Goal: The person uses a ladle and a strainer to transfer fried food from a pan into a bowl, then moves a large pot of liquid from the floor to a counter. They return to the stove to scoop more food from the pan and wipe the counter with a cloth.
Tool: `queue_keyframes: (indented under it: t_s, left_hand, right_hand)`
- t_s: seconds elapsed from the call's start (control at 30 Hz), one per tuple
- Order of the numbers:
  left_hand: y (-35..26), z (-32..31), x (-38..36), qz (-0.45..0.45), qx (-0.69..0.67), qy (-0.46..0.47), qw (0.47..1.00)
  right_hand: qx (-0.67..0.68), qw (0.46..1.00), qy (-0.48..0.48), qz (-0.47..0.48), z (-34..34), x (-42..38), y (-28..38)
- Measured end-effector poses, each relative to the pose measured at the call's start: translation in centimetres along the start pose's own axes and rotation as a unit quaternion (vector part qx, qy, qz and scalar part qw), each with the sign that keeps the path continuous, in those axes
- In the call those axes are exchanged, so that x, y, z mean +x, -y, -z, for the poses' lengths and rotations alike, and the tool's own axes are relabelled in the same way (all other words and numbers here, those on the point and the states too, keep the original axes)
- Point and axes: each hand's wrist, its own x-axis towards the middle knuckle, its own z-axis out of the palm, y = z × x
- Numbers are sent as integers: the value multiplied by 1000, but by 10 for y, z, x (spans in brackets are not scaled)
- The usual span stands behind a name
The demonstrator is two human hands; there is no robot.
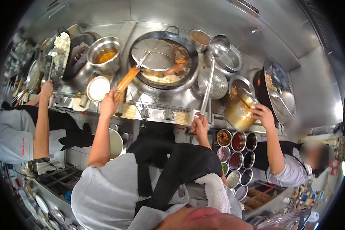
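Observation:
My left hand (pixel 109 102) is closed around the wooden handle of a round mesh strainer (pixel 151 53). The strainer lies over the left part of a wok (pixel 140 78), where orange-brown pieces of food (pixel 181 61) sit in bubbling oil. In my right hand (pixel 199 125) is the long handle of a metal ladle (pixel 219 46), its bowl raised at the right of the wok, near a small pot (pixel 200 37). A white bowl (pixel 98 89) stands close to my left hand. A perforated skimmer (pixel 214 85) rests under the ladle's handle.
At the left, a co-worker's hand (pixel 46 89) holds a ladle by a wok of rice (pixel 62 48). At the right, another co-worker's hand (pixel 263 114) grips a tilted pot (pixel 239 113), blurred. Several seasoning tins (pixel 238 142) stand below it. A steel pot (pixel 104 40) holds amber liquid.

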Motion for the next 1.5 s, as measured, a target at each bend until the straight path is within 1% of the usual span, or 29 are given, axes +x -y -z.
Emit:
queue_keyframes:
  t_s: [0.07,0.13,0.17,0.23,0.27,0.3,0.33,0.37,0.4,0.43,0.47,0.53,0.6,0.63,0.67,0.7,0.73,0.77,0.8,0.87,0.9,0.93,1.03,1.13,1.2,1.27,1.33,1.43,1.5]
  left_hand:
    - [-12,6,-3,-20,16,-14,1000]
    - [-29,26,-4,-24,9,-1,1000]
    - [-30,33,-2,-25,13,-3,1000]
    - [-31,42,5,-43,-48,36,997]
    - [-27,42,7,-41,-45,34,998]
    - [-20,37,14,-46,-171,70,982]
    - [-17,36,19,-51,-295,105,949]
    - [-13,34,23,-75,-263,109,956]
    - [-8,33,23,-74,-262,103,957]
    - [-23,47,14,16,-335,163,928]
    - [-36,55,6,104,-404,221,882]
    - [-38,46,-1,87,-429,198,877]
    - [-41,42,-4,96,-435,205,872]
    - [-52,49,-8,91,-420,204,879]
    - [-57,50,-10,101,-438,211,868]
    - [-60,50,-10,99,-437,220,867]
    - [-62,48,-10,99,-435,230,865]
    - [-64,46,-8,93,-443,238,859]
    - [-65,43,-6,92,-443,235,860]
    - [-69,35,0,76,-488,276,825]
    - [-70,28,2,96,-507,288,807]
    - [-72,24,2,99,-509,283,807]
    - [-80,21,-3,108,-604,300,731]
    - [-76,30,-13,94,-602,299,734]
    - [-73,44,-25,88,-587,292,749]
    - [-66,55,-33,99,-589,262,758]
    - [-57,59,-31,99,-575,271,766]
    - [-48,65,-31,114,-580,234,772]
    - [-39,62,-28,105,-566,232,784]
  right_hand:
    - [-48,998,32,25,-3,6,14]
    - [-134,990,-25,35,6,13,22]
    - [-142,988,-14,51,0,10,36]
    - [-235,969,-21,67,-1,15,44]
    - [-233,970,-18,66,-3,14,45]
    - [-214,975,7,53,-6,17,49]
    - [-194,980,33,40,-10,19,54]
    - [-147,989,30,1,-16,19,56]
    - [-146,989,36,3,-20,20,61]
    - [-106,992,56,-25,-25,19,68]
    - [-66,993,75,-55,-27,20,71]
    - [-44,991,109,-59,-28,25,74]
    - [93,970,210,-78,-30,24,76]
    - [97,963,239,-80,-30,25,77]
    - [97,962,244,-77,-31,29,75]
    - [-37,979,198,-23,-32,35,71]
    - [-169,974,145,32,-31,40,64]
    - [-187,979,71,40,-30,45,59]
    - [-189,981,34,28,-22,47,58]
    - [-234,970,61,36,-16,53,53]
    - [-237,969,67,36,-14,54,47]
    - [-236,969,60,35,-17,52,42]
    - [-234,970,56,39,-17,51,40]
    - [-235,970,54,38,-12,51,48]
    - [-293,955,46,19,-10,52,52]
    - [-296,954,48,13,-12,51,55]
    - [-333,940,75,8,-13,53,53]
    - [-313,945,99,3,-15,60,37]
    - [-304,947,105,1,-16,59,31]
